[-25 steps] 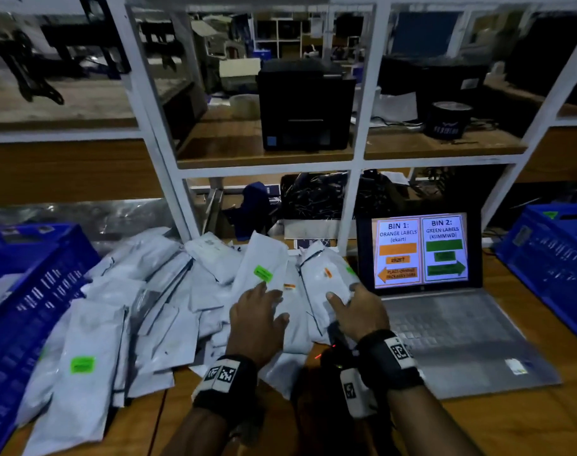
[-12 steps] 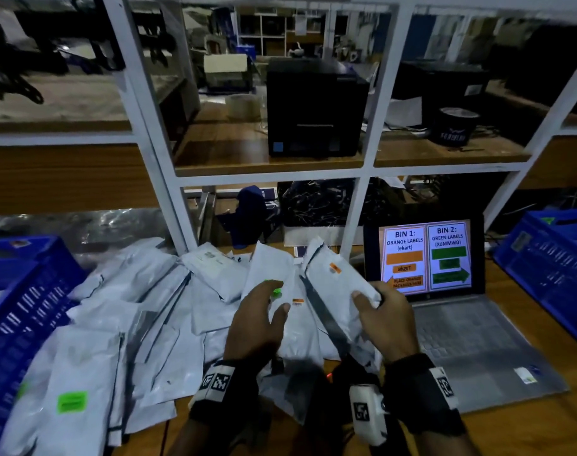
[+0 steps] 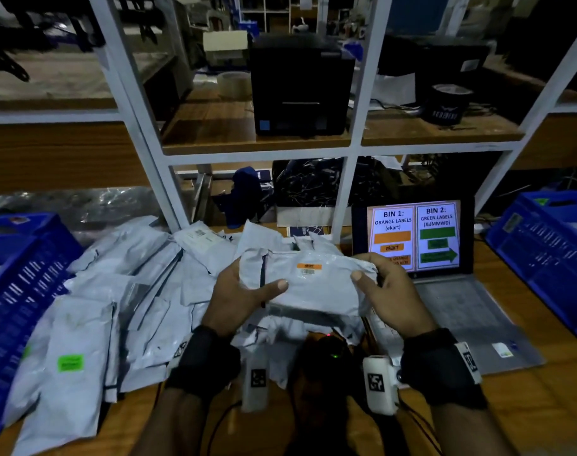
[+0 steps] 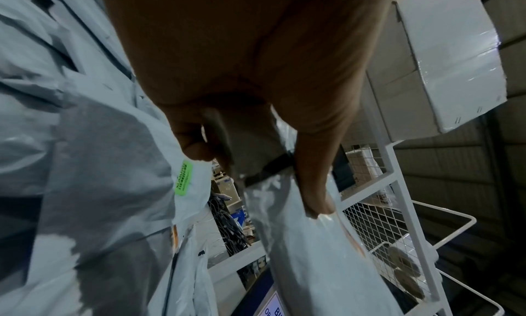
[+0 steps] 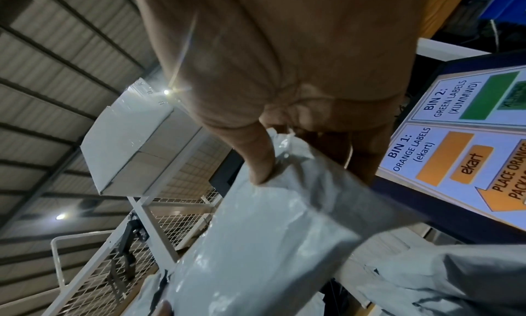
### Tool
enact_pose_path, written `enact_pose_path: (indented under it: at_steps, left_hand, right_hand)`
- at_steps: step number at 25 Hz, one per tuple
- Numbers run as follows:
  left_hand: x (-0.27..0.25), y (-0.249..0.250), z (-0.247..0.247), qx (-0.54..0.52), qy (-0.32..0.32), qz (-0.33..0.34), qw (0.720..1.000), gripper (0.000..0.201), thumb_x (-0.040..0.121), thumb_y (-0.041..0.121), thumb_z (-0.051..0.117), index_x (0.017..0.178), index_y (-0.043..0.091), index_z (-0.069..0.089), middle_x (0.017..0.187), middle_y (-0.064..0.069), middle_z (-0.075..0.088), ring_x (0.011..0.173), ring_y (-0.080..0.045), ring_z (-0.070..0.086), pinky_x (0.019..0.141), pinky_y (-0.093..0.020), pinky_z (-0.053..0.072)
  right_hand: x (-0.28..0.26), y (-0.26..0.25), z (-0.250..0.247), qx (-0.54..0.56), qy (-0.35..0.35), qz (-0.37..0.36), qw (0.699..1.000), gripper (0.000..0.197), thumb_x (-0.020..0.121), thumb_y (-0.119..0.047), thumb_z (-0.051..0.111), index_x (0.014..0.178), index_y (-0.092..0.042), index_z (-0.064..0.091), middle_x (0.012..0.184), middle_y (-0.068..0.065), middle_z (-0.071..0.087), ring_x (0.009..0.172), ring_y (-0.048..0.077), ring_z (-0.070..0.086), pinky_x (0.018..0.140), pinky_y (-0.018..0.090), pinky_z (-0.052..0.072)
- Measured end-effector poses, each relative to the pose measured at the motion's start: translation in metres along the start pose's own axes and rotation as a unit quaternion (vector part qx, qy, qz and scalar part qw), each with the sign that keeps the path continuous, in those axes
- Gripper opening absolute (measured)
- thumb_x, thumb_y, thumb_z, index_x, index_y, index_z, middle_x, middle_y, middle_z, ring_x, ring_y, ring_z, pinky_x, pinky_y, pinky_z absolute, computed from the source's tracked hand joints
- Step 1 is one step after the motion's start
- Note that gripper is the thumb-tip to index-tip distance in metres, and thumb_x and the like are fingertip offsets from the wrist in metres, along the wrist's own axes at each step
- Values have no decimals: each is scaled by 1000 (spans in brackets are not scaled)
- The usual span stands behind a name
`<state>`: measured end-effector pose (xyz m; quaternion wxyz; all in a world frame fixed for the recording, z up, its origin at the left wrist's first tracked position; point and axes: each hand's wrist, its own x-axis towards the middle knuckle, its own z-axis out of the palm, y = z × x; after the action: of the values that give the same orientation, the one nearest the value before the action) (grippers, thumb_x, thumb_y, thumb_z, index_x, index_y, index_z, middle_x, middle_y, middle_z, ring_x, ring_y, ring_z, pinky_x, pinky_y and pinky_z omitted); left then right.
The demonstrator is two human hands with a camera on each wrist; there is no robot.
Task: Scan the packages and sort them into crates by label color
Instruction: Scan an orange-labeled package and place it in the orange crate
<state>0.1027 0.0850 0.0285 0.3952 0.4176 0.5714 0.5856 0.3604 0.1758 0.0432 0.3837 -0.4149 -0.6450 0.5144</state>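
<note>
Now lifted off the pile [image 3: 109,301], orange-labelled package [image 3: 313,287], both hands [image 3: 244,297] gripping

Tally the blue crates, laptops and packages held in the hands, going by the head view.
Blue crates: 2
Laptop: 1
Held package: 1
Total: 4

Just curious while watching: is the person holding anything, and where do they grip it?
Yes: a grey plastic mailer bag with an orange label, left hand gripping its left end, right hand its right end.
</note>
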Motion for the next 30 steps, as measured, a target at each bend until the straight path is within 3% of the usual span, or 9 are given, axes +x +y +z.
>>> enact_pose_path:
  at_steps: [3, 6, 10, 13, 16, 19, 22, 26, 30]
  left_hand:
    - [-16, 1, 5, -4, 9, -5, 1000, 32, 84, 10, 88, 113, 15, 77, 107, 0, 82, 102, -19, 78, 86, -40, 65]
    - [-24, -11, 7, -9, 88, 9, 996, 21, 84, 10, 88, 102, 14, 79, 96, 2, 82, 90, -16, 78, 68, -28, 62]
    - [-35, -22, 8, -65, 153, -9, 986, 20, 91, 11, 82, 110, 8, 76, 101, -11, 81, 90, -25, 76, 75, -54, 63]
    - [-40, -31, 8, -85, 171, -21, 981, 32, 92, 16, 83, 121, 6, 74, 112, -14, 79, 103, -31, 75, 84, -62, 62]
    - [-43, -35, 8, -102, 169, -19, 980, 37, 91, 19, 84, 126, 10, 73, 117, -9, 79, 110, -32, 75, 89, -58, 62]
    - [-48, -30, 7, -47, 177, 14, 983, 26, 93, 19, 81, 116, 8, 76, 103, -4, 82, 96, -23, 78, 77, -43, 64]
    - [-51, -33, 8, -43, 195, 28, 979, 23, 93, 17, 79, 107, -1, 74, 89, -4, 80, 82, -21, 75, 64, -30, 59]
    - [-52, -38, 14, -49, 189, 26, 980, 22, 94, 18, 79, 110, 3, 75, 98, -13, 80, 94, -35, 76, 75, -49, 65]
    - [-54, -33, 24, -72, 158, 40, 984, 22, 96, 12, 76, 116, 3, 73, 99, -17, 79, 89, -21, 78, 69, -26, 62]
  right_hand:
    - [-3, 14, -5, -6, 36, -8, 999, 15, 100, -13, 65, 113, -19, 70, 104, 2, 77, 97, 16, 73, 83, 31, 60]
    - [-7, 51, -18, -198, 79, 81, 974, 22, 100, -41, 58, 97, -21, 68, 93, 2, 74, 91, 25, 71, 86, 41, 57]
    - [-32, 106, -1, -371, -134, 233, 889, 42, 100, -53, 51, 91, -16, 66, 100, 10, 72, 94, 27, 66, 78, 32, 49]
    - [-47, 127, 21, -384, -199, 228, 872, 34, 102, -52, 52, 95, -21, 66, 107, 14, 71, 103, 29, 67, 75, 31, 43]
    - [-51, 128, 23, -337, -147, 223, 903, 32, 101, -47, 58, 80, -23, 62, 84, 4, 65, 87, 25, 66, 64, 28, 40]
    - [-55, 114, 14, -236, -67, 240, 939, 42, 95, -48, 66, 66, -19, 55, 66, 2, 59, 66, 20, 58, 61, 31, 41]
    - [-60, 89, 5, -68, 9, 229, 971, 41, 84, -51, 72, 71, -15, 58, 67, 17, 68, 59, 34, 64, 61, 45, 53]
    - [-63, 41, 9, 99, 14, 195, 976, 28, 97, -27, 68, 85, -4, 56, 67, 20, 64, 49, 27, 57, 47, 30, 49]
    - [-66, 13, 27, 138, -15, 161, 977, 27, 98, -25, 66, 84, -4, 58, 70, 24, 63, 53, 29, 56, 53, 35, 47]
